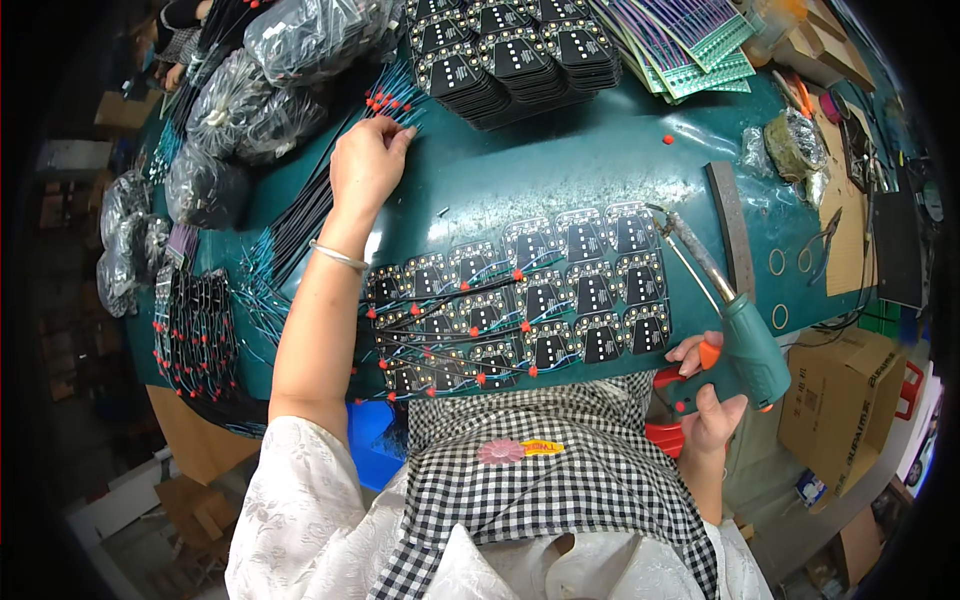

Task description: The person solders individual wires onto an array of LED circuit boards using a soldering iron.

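Note:
My left hand [368, 165] reaches forward with fingers closed on the blue wire ends of a bundle of black cables [312, 195]. Red beads [392, 104] cluster right beside its fingertips; the fingers hide exactly how many wires they pinch. At the right table edge, my right hand [712, 418] is wrapped round a green soldering gun [755, 350] with an orange trigger. The gun's metal tip points forward and left, over the far right corner of a panel of black circuit boards [597, 290]. Several black cables with red beads [480, 290] lie across the panel's left and middle boards.
Tall stacks of black boards [515, 60] and green-purple boards [690, 45] stand at the back. Plastic-bagged parts [235, 105] fill the back left. Wired boards [193, 330] lie at left. A dark metal bar [732, 225], pliers [828, 240] and a carton [840, 400] are at right.

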Demonstrator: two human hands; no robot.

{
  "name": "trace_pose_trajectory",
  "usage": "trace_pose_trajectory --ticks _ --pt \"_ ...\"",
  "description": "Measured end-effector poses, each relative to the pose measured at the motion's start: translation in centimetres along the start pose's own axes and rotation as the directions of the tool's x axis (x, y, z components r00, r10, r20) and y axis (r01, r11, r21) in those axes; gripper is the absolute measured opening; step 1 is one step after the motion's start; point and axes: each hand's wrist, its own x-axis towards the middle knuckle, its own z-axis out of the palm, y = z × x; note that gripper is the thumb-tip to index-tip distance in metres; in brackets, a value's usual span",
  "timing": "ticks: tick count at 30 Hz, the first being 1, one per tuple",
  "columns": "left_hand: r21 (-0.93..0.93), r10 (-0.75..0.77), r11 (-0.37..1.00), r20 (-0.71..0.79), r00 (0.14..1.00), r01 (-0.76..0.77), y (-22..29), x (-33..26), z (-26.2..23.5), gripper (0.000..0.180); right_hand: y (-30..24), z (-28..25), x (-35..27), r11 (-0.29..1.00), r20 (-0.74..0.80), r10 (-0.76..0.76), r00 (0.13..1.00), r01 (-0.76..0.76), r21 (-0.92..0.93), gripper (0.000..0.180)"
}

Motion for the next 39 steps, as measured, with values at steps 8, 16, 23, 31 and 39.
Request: trace_pose_trajectory --ticks 8,16,23,31,39 --pt "0.111 0.175 0.979 -0.039 0.984 -0.169 -1.6 -0.9 0.2 0.019 -0.5 -0.3 0.0 1.0 -0.004 0.026 1.0 -0.026 0.006 0.063" --pt "-0.862 -0.087 0.365 0.344 0.935 0.351 0.1 -7.4 -10.0 0.01 -1.9 -1.7 -0.4 0.993 -0.039 0.104 0.994 -0.101 0.059 0.064" --pt "-0.784 0.004 0.457 0.475 0.88 0.42 4.8 -11.7 -11.1 0.009 -2.2 -2.1 -0.3 0.992 -0.035 0.124 0.992 -0.124 0.003 0.066" --pt "-0.682 0.246 0.63 0.628 0.738 0.37 10.1 -12.0 -4.9 0.006 -2.1 -2.9 -1.3 0.991 0.037 0.134 0.99 -0.134 0.021 0.062" --pt "-0.478 0.336 0.872 0.424 0.841 -0.107 14.1 -10.6 2.8 0.017 -2.2 -2.8 -2.1 0.987 -0.037 0.161 0.986 -0.162 0.0 0.064"
